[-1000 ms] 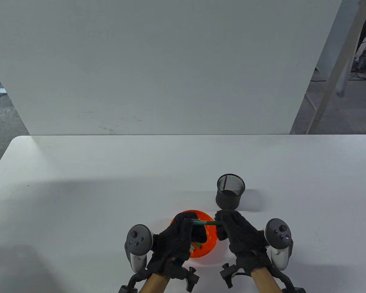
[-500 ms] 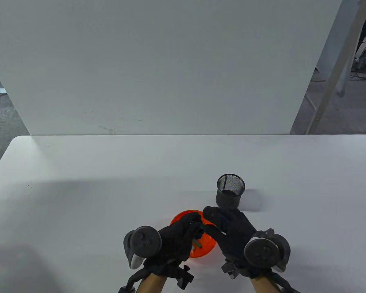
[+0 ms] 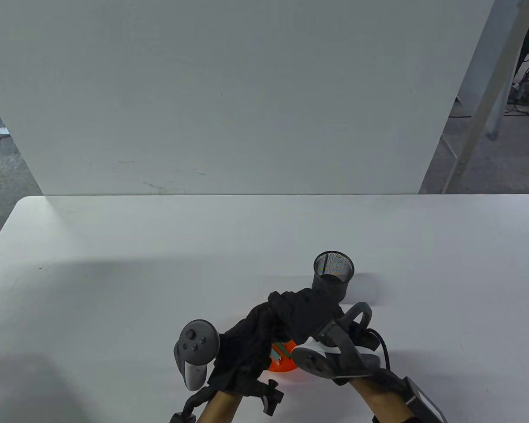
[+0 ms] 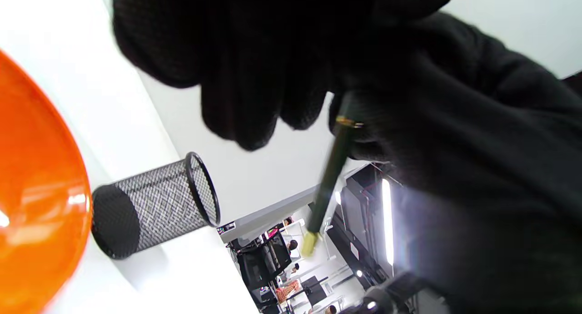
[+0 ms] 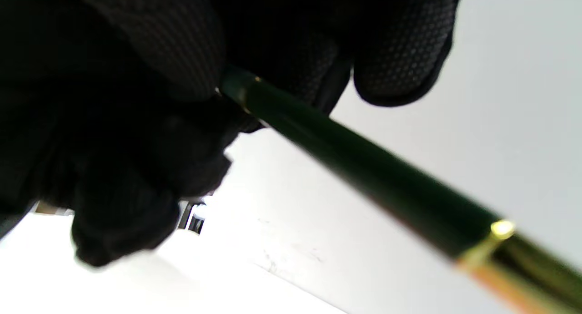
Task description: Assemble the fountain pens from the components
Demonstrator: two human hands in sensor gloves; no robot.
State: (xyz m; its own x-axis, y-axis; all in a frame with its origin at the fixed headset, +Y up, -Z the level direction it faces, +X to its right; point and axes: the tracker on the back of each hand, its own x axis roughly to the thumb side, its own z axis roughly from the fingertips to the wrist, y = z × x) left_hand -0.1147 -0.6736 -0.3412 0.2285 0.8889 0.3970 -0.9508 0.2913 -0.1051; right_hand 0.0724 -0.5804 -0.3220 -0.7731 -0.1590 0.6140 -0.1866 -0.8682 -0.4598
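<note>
At the lower centre of the table view, above the translucent orange plastic bowl (image 3: 278, 364), the left hand (image 3: 247, 348) and right hand (image 3: 306, 310) are both gripping one dark green, gold-trimmed pen (image 5: 363, 168), seemingly joining it, while further parts are lying in the bowl and the black mesh cup (image 3: 333, 275) is waiting.

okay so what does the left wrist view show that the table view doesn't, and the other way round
Only the left wrist view shows the green pen itself: a dark green shaft with a gold tip, held at its top end by the gloved fingers. It also shows the cup's mesh wall side-on.

Only the table view shows the trackers on both hands, the left hand and right hand meeting above the bowl, and the white table.

Both show the black mesh cup and the orange bowl beside it.
</note>
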